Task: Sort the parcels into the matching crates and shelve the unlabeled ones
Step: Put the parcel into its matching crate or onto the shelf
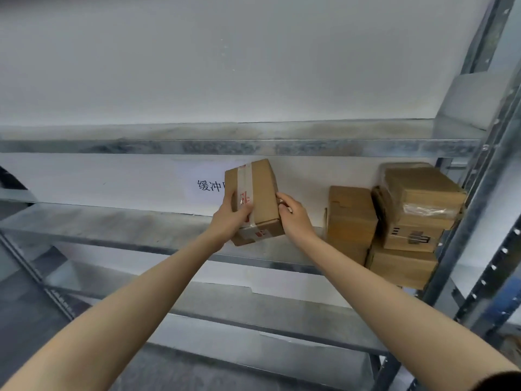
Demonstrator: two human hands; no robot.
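Note:
A small brown cardboard parcel [260,193] with clear tape and red print is held over the middle metal shelf [135,224], tilted back towards the wall. My left hand [231,218] grips its left and front side, thumb across the taped face. My right hand [293,215] holds its right side with curled fingers. Whether the parcel's bottom edge touches the shelf I cannot tell.
Several brown parcels [351,218] are stacked at the shelf's right end, against the upright post [462,235]. A paper sign [208,186] with black characters hangs on the wall behind the held parcel. Another shelf [225,145] runs above, more shelves below.

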